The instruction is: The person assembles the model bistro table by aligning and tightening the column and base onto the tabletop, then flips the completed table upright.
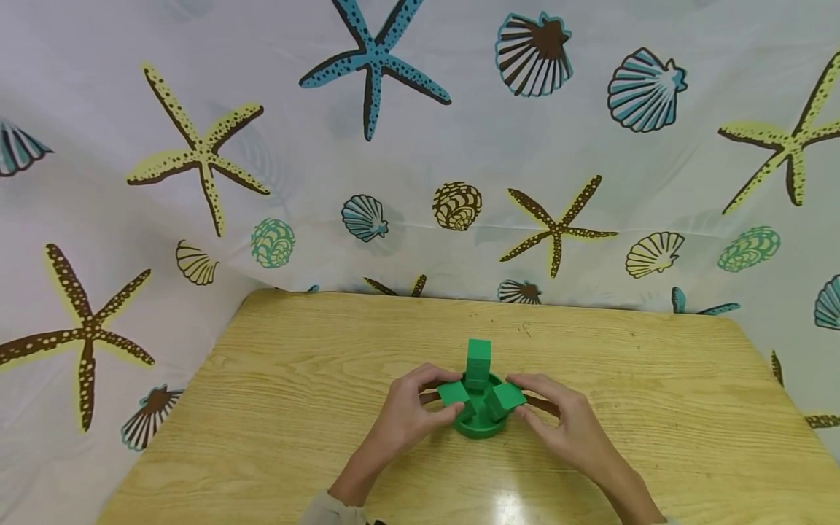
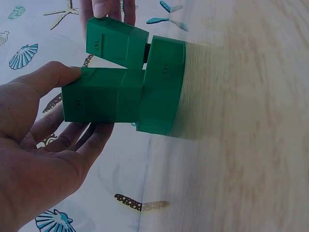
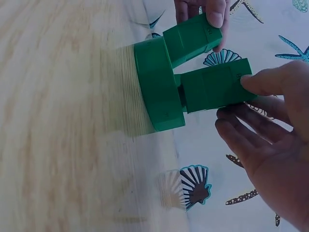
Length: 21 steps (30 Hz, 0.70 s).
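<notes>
A round green base with a raised rim sits on the wooden table, and green blocks stand up from it. My left hand pinches the left block between thumb and fingers; the left wrist view shows the number 152 on this block. On the other side, my right hand grips the right block, which leans outward. In the right wrist view, a narrow dark gap shows between that block and the base. A third, taller-looking block rises at the back, untouched by either hand.
The light wooden table stretches out on all sides of the base. Behind it and along both sides hangs a white cloth printed with starfish and shells, meeting the table's far edge.
</notes>
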Available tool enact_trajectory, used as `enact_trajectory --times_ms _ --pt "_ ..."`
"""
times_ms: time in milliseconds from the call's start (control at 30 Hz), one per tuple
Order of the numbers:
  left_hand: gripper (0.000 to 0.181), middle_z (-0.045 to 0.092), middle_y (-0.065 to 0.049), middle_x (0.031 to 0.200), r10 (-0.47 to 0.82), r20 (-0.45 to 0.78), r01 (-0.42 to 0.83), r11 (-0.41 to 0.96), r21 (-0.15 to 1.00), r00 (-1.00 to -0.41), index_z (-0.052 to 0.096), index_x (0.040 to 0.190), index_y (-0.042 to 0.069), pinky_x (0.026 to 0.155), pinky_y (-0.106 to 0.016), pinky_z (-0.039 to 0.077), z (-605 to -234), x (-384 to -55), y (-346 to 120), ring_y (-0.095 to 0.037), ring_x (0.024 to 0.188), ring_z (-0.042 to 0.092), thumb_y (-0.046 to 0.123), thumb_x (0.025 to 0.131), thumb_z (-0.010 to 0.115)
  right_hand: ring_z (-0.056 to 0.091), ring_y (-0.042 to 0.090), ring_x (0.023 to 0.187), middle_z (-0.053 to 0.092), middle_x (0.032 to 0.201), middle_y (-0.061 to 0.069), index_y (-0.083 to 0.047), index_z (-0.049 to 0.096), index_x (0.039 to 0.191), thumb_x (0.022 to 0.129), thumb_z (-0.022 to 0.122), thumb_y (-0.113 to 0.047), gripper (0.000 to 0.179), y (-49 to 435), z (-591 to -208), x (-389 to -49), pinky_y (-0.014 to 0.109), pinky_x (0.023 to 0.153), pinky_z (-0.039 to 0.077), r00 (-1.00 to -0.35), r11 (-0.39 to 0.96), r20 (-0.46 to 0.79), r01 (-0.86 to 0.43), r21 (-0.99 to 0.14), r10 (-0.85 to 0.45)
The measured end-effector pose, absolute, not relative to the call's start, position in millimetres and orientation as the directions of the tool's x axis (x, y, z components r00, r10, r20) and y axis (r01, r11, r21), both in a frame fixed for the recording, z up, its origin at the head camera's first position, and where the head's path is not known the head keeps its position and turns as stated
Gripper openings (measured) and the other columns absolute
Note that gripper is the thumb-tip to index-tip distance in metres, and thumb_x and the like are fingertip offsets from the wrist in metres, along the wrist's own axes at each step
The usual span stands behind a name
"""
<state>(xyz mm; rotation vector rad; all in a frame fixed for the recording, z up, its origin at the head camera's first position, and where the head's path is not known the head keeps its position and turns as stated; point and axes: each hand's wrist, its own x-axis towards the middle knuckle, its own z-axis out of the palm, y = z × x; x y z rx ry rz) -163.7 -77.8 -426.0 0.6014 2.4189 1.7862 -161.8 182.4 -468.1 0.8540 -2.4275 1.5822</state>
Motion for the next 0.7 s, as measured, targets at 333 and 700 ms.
enact_trajectory --times_ms 333,700 --pt "0.030 0.060 -0.014 0.110 0.352 0.177 0.272 0.241 0.932 -0.919 0.065 0.112 0.003 0.088 -0.037 0.051 -425 -166 -75 -0.028 0.106 0.059 0.003 0.082 0.072 0.061 0.017 0.101 0.062 0.110 0.000 -0.012 0.062 0.119 0.084 0.074 -0.021 0.038 175 -470 -164 0.036 0.084 0.054 -0.834 0.350 0.454 -0.545 -0.762 -0.313" --pt "0.031 0.060 -0.015 0.109 0.357 0.182 0.275 0.230 0.934 -0.916 0.064 0.112 0.000 0.088 -0.036 0.052 -427 -166 -78 -0.028 0.105 0.060 0.003 0.082 0.072 0.060 0.018 0.104 0.057 0.121 0.005 -0.008 0.059 0.128 0.087 0.070 -0.018 0.044 164 -468 -170 0.034 0.083 0.054 -0.807 0.346 0.435 -0.572 -0.744 -0.400"
